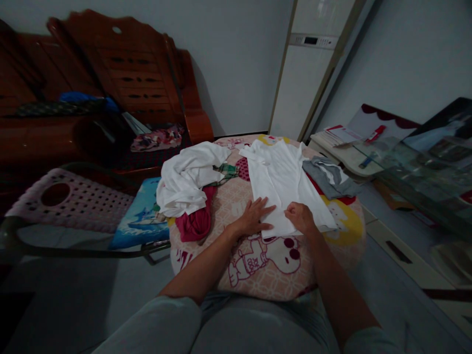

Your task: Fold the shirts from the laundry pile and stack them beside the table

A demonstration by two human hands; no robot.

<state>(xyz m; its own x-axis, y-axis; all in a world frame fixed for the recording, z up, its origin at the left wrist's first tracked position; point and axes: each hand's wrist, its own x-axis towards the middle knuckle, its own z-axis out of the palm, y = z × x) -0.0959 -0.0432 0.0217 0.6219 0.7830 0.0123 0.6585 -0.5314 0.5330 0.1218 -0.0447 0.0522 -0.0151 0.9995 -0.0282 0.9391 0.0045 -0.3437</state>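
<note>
Flatly, the shirt (278,179) lies under the spread left hand (253,217) and curled right hand (300,217), grip unclear.

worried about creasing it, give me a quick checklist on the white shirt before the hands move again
1. White shirt laid out on the patterned cloth: ok.
2. Shirt smooth: not ok, creases run down its front.
3. Left hand open, fingers spread onto the shirt's lower edge: ok.
4. Right hand free of fabric: cannot tell, its fingers are curled over the shirt.
5. White heap on the left apart from the shirt: ok.
6. Grey garment apart from the shirt: cannot tell.
</note>
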